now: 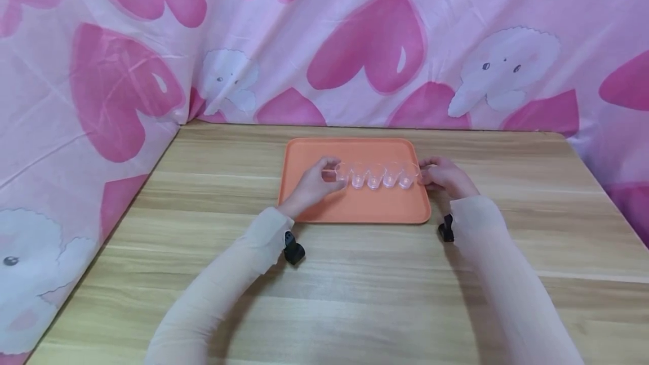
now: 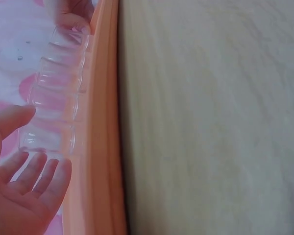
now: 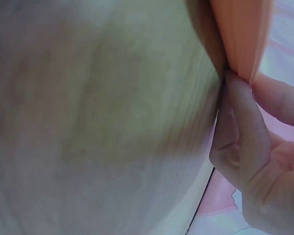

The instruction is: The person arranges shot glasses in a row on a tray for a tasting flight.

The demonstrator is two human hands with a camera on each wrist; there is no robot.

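Several clear plastic cups (image 1: 374,178) stand side by side in a row on an orange tray (image 1: 355,208). My left hand (image 1: 313,183) is at the row's left end, thumb and fingers spread around the end cup (image 2: 46,139). In the left wrist view, its fingertips lie close beside that cup, and the thumb tip is near the cup's rim; whether they touch is unclear. At the tray's right edge, my right hand (image 1: 446,176) pinches the rim between thumb and finger, close to the rightmost cup (image 1: 407,178). Part of its grip is hidden in the head view.
The tray lies on a wood-grain table (image 1: 345,297). Behind and to the left hangs a pink curtain (image 1: 284,61) with hearts and white cartoon animals. A black wrist device (image 1: 294,249) sits at the left cuff, another (image 1: 446,230) at the right.
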